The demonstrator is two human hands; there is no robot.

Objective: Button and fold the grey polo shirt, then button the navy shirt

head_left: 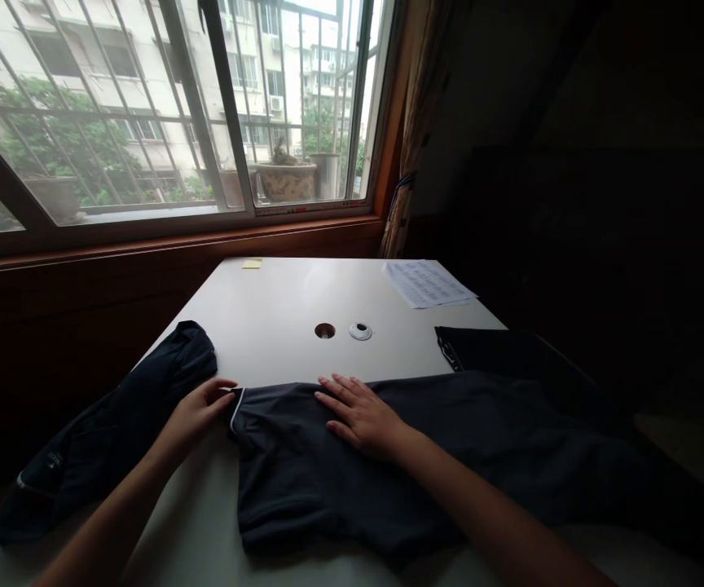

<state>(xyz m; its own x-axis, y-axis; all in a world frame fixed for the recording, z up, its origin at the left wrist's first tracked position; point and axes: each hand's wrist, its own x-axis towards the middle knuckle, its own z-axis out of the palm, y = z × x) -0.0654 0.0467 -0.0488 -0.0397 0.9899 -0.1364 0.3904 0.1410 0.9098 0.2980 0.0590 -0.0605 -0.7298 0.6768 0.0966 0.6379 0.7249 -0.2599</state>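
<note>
A white-trimmed corner of the dark garment (303,481) is being pinched by the left hand (196,412); its upper edge is being pressed by the spread right hand (364,417). Through uneven tension, creases could be forming between them. On the white table (266,314), twists are possibly being hidden by shadow rightward.

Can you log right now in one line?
left hand: pinching white-edged end of dark garment | right hand: resting on dark garment | papers: on white table

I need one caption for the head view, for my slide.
Left hand pinches the white-edged end of a dark garment; right hand lies flat on it.
</note>
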